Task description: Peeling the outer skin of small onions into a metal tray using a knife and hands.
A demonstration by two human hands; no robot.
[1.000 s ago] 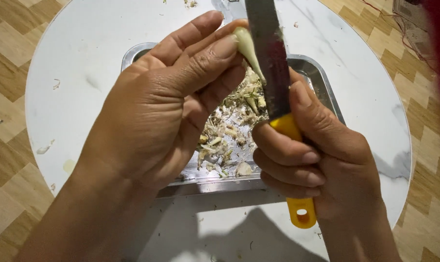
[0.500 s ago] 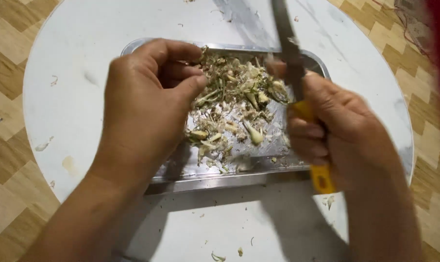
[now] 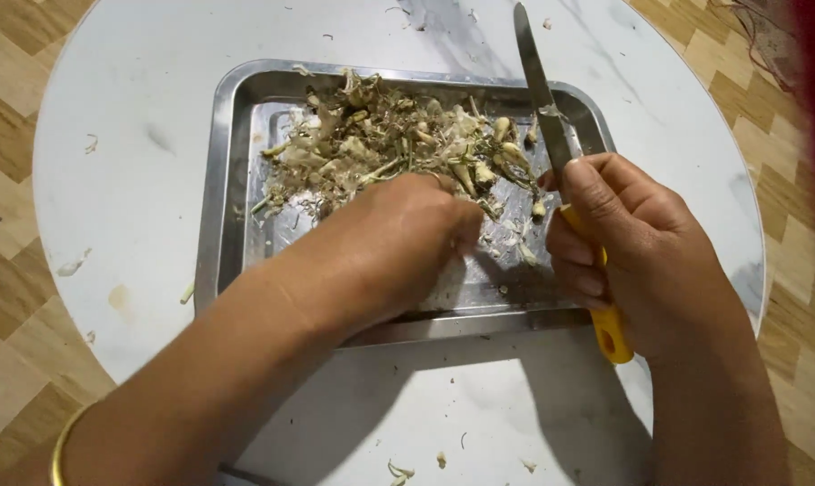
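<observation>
Our right hand (image 3: 632, 252) is wrapped tight around the yellow handle of a knife (image 3: 551, 153); the fingers curl fully over the grip and the thumb lies along the base of the blade. The handle's end, with its hanging hole, sticks out below the fist toward five o'clock. The steel blade runs up from the fist toward eleven o'clock, its tip over the far rim of the tray, and it is held above the scraps rather than in them.

Our left hand (image 3: 398, 243) reaches down into the tray with its back to the camera. The fingertips are bunched together at the near edge of the peelings; we cannot tell whether they have pinched a piece, since the knuckles hide it.

The heap of peelings and trimmed stalks (image 3: 380, 144), pale, fibrous and tan, fills the far half of the metal tray (image 3: 214, 198), running from ten o'clock to two o'clock of the left hand. A few small pale bulbs lie just beside the blade.

The tray sits on a round white marble-look table (image 3: 129, 117), where stray scraps lie. A gold bangle (image 3: 61, 445) rings the left forearm at seven o'clock. A wood-pattern floor (image 3: 3, 81) shows around the table.
</observation>
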